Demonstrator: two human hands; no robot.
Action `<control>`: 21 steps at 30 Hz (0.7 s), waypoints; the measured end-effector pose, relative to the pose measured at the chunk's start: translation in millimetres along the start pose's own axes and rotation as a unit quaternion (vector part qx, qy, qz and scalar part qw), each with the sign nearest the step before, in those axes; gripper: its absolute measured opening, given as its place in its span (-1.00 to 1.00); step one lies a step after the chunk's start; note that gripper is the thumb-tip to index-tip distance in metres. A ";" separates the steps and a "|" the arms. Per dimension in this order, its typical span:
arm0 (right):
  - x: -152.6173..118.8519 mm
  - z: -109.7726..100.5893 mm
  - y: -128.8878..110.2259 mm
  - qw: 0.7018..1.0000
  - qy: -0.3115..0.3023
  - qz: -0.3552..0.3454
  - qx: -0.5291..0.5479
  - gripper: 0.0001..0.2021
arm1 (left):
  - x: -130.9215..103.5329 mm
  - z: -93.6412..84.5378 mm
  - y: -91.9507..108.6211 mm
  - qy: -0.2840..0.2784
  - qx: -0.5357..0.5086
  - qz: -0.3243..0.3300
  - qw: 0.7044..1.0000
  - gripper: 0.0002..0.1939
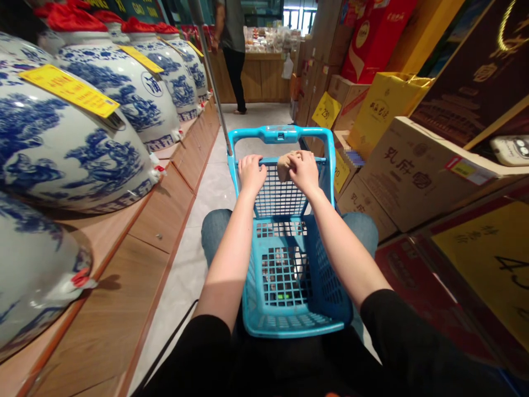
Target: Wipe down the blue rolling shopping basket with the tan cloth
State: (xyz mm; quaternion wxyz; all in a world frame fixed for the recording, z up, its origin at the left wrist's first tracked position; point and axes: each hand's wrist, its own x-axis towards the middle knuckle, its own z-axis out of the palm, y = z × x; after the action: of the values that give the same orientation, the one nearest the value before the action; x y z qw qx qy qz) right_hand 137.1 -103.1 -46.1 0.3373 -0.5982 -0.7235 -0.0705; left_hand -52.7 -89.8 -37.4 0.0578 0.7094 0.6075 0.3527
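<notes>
A blue plastic shopping basket point(295, 332) with gridded walls and a raised carrying handle point(281, 132) stands between my knees, nothing lying in it. My left hand point(252, 173) wraps over the left part of its far rim, fingertips hidden behind the edge. Over the right part of the same rim, my right hand point(305, 172) is closed on a crumpled tan cloth point(284, 167), pressing it against the rim. A thin metal pole point(217, 91) rises at the handle's left corner.
Large blue-and-white porcelain jars point(124, 91) line a wooden shelf point(161, 220) on the left. To the right are stacked cartons point(413, 171) and a yellow gift bag point(382, 107). A person point(233, 49) stands farther along the aisle near a wooden counter point(264, 77).
</notes>
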 end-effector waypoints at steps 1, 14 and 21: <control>0.8 -1.8 5.2 0.999 0.013 0.029 0.001 -0.58 | 0.0 0.1 -0.2 0.001 0.000 0.001 1.000 -0.63; 5.3 7.0 16.7 0.999 0.041 0.014 0.031 -0.62 | 2.1 2.7 -2.8 0.005 -0.004 0.004 1.000 -0.62; 2.8 3.8 12.7 0.999 0.033 0.034 0.024 -0.60 | 2.2 3.3 -2.0 0.005 -0.007 0.004 1.000 -0.63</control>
State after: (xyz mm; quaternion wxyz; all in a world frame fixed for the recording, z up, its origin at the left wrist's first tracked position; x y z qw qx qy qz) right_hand 147.0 -95.4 -51.3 0.3775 -0.6118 -0.6924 -0.0617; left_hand -52.4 -86.2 -40.0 0.0584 0.7093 0.6025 0.3612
